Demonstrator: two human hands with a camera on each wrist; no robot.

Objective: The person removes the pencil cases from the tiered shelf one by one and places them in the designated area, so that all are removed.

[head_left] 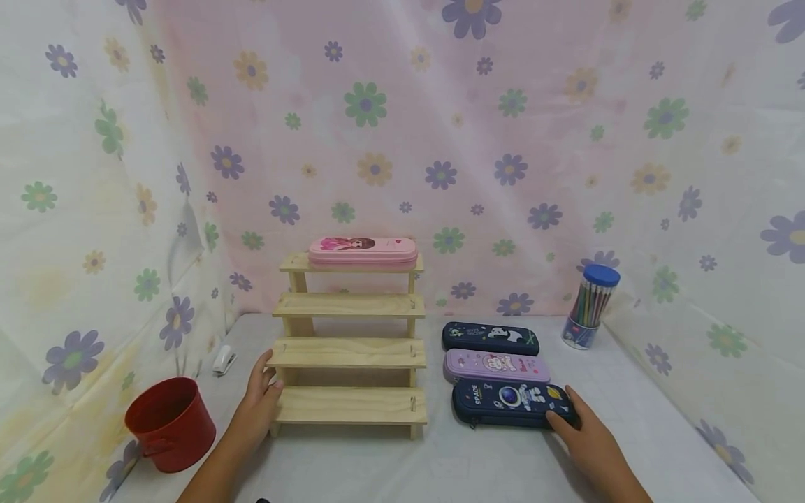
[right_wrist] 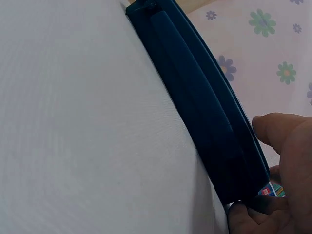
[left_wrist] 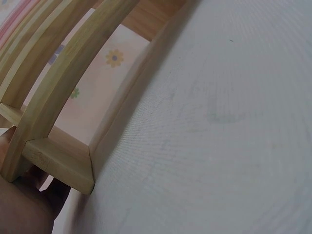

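My left hand [head_left: 254,402] holds the left side of a four-step wooden display rack [head_left: 351,404], around its lower steps; in the left wrist view the fingers go behind the rack's end. A pink pencil case [head_left: 363,253] with a doll picture lies on the top step. At the right, my right hand [head_left: 588,433] grips the right end of a dark blue astronaut pencil case [head_left: 512,404], thumb on its lid. The right wrist view shows the fingers low at that end of the case [right_wrist: 204,112]. Behind it lie a purple pencil case [head_left: 497,365] and a dark panda one [head_left: 490,338].
A red bucket [head_left: 172,426] stands at the front left, near a small white object [head_left: 223,360]. At the back right is a blue-lidded jar of pencils [head_left: 590,307]. Flowered cloth [head_left: 377,140] encloses the white table [head_left: 465,468] at the back and sides.
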